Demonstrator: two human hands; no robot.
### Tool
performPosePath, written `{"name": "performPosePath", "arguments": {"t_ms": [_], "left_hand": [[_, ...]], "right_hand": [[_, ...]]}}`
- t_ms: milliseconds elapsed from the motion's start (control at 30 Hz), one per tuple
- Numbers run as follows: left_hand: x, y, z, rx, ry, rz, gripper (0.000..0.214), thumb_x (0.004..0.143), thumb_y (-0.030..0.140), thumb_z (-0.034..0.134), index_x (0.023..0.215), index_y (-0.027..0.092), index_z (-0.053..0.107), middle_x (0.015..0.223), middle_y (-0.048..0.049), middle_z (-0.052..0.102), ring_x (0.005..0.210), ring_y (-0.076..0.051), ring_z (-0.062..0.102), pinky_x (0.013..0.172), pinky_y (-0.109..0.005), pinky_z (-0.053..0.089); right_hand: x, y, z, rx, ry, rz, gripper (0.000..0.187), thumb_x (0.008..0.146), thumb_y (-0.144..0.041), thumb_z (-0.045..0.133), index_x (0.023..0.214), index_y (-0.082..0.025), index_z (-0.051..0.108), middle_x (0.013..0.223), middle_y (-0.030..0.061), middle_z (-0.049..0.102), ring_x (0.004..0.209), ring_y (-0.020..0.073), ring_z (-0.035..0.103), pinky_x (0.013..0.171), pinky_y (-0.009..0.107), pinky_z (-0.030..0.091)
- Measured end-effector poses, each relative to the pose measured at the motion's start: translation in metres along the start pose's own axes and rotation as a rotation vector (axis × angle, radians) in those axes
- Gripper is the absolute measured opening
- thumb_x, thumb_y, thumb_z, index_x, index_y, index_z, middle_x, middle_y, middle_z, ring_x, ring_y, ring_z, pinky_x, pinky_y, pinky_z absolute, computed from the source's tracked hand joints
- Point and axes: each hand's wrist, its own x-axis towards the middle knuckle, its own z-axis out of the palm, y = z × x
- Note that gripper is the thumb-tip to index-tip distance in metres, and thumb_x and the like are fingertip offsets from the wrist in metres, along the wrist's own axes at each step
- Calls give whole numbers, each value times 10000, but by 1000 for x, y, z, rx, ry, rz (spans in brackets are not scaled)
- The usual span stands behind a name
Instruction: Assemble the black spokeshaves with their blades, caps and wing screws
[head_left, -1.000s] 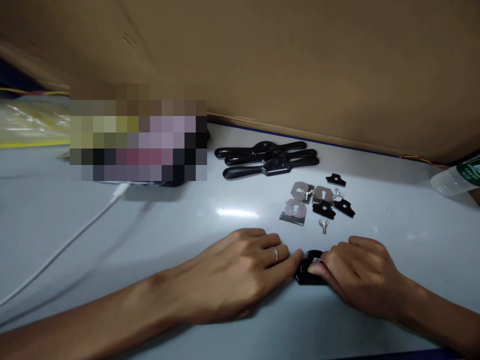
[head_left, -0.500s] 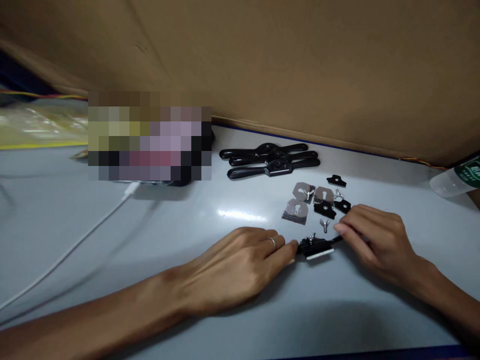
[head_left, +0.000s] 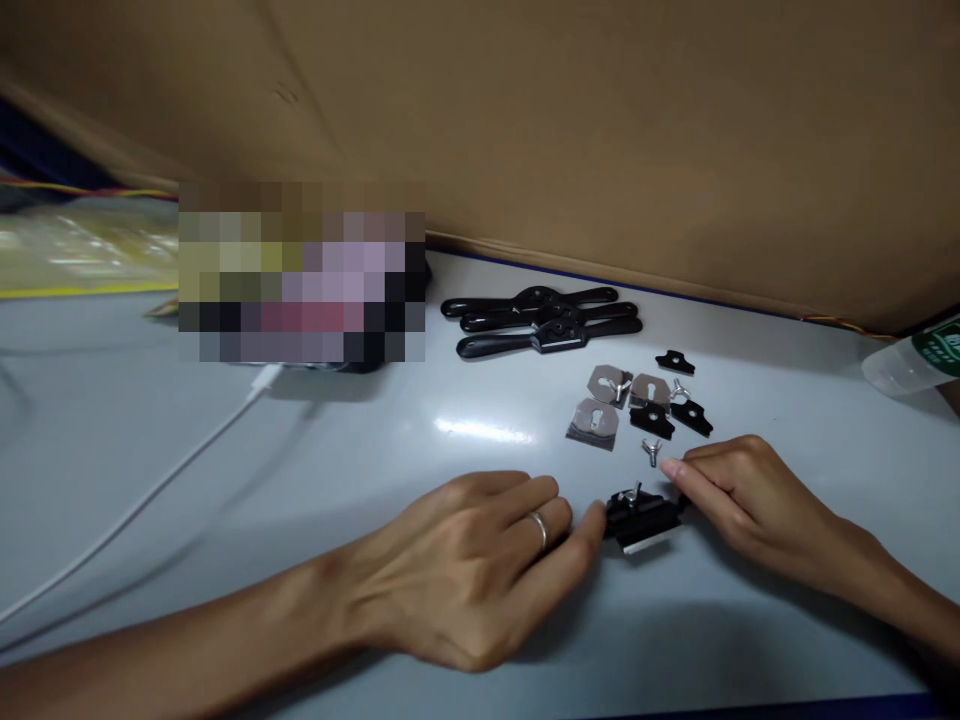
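Both of my hands are closed on a black spokeshave [head_left: 643, 520], one at each end. My left hand [head_left: 480, 560], with a ring on one finger, grips its left handle; my right hand [head_left: 757, 510] grips the right handle. The handles are mostly hidden by my fingers. A wing screw [head_left: 634, 495] stands on the spokeshave's middle, and its bright blade edge [head_left: 651, 538] faces me. Just beyond lie a loose wing screw [head_left: 652, 452], steel blades [head_left: 595, 424] with keyhole slots, and several black cap plates [head_left: 652, 419].
Three more black spokeshaves [head_left: 551, 322] lie grouped further back. At the left are a pixelated object [head_left: 315, 290] with a white cable [head_left: 161, 490] and a clear plastic bag [head_left: 90, 245]. A plastic bottle [head_left: 900, 362] lies at right. Cardboard [head_left: 562, 120] walls the table's back.
My hands have brought the spokeshave slightly toward me and tilted it, so more of its body shows. My right hand has come down and away from the black plates.
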Motion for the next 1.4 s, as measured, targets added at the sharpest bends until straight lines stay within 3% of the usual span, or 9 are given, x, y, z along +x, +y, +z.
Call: {"name": "performPosePath", "arguments": {"t_ms": [133,200,333,433,533,767,1000,1200,1400], "left_hand": [[-1,-1,-1,-59,11,-5,268,979,64,368,1122,70,594,642,-6,582,551,-160,516,461,-308,401],[-3,-9,-1,-114,72,-50,236,1047,203,397,1113,104,602,661,-1,567,589,-156,517,496,-295,406],[-6,-38,-1,-165,184,-383,375,1080,317,277,1198,150,591,1007,-89,643,908,-199,613,777,-335,518],[-9,-61,4,118,1,-620,367,1057,312,312,1256,149,574,1115,-103,624,1038,-232,586,938,-397,498],[-11,-74,9,222,-162,-677,402,1029,347,388,1321,127,555,1252,-164,584,1134,-324,535,957,-492,471],[-8,-72,5,365,-384,-708,427,1061,296,345,1361,76,556,1197,-192,607,1056,-332,552,878,-461,479],[-12,-75,6,327,-391,-720,439,1056,347,384,1390,101,529,1020,-129,585,947,-287,587,844,-405,497],[-16,-73,8,260,-403,-786,465,1038,314,297,1399,124,520,1002,-117,580,809,-261,606,687,-350,479],[-10,-68,6,211,-435,-880,517,967,345,256,1356,114,507,1078,-151,653,850,-302,656,683,-372,451]], "right_hand": [[-4,-7,3,22,-45,17,573,1057,-426,383,540,-199,282,509,-73,239,453,77,207,468,271,187],[-2,-7,3,12,-22,-8,556,1054,-408,363,546,-207,263,511,-71,218,450,80,193,468,281,171],[8,13,-11,-69,172,106,535,1016,-409,365,538,-237,198,523,-54,190,465,97,203,482,290,170],[18,48,-31,-201,474,318,540,984,-445,360,523,-257,149,542,-38,179,485,111,210,507,301,173],[25,89,-51,-408,637,468,570,990,-404,366,461,-265,205,530,-32,195,509,122,237,557,313,183],[29,137,-60,-513,609,612,494,956,-354,430,480,-230,471,508,32,447,530,175,396,581,338,190],[33,135,-53,-593,497,637,501,974,-380,401,550,-201,601,598,112,617,610,235,534,587,344,208],[34,136,-53,-645,441,639,496,978,-381,402,604,-181,659,645,127,676,627,247,576,580,339,221],[33,130,-51,-708,449,628,390,971,-360,414,884,-160,737,799,145,737,685,260,608,587,337,233]]}}
